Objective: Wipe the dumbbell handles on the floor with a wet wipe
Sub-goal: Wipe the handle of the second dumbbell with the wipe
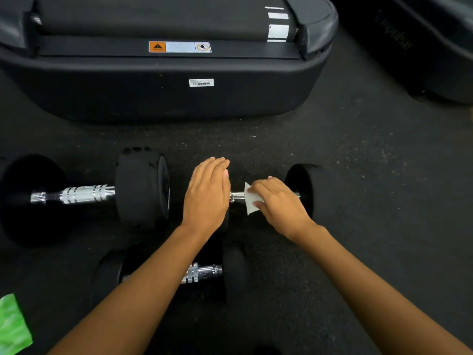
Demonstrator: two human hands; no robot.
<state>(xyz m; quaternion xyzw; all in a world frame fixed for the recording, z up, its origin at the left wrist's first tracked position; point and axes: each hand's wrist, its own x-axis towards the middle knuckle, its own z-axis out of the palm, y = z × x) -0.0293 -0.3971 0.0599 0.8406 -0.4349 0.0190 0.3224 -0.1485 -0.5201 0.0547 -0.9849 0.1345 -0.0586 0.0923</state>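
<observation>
Three black dumbbells with chrome handles lie on the dark floor. My right hand presses a white wet wipe around the chrome handle of the right dumbbell. My left hand lies flat, fingers together, over that dumbbell's left weight, hiding it. The left dumbbell shows its bare handle. A third dumbbell lies nearer to me, its handle partly hidden under my left forearm.
The black rear end of a treadmill stands just beyond the dumbbells. A second dark machine base is at the far right. A green packet lies at the lower left edge. The floor is speckled black rubber.
</observation>
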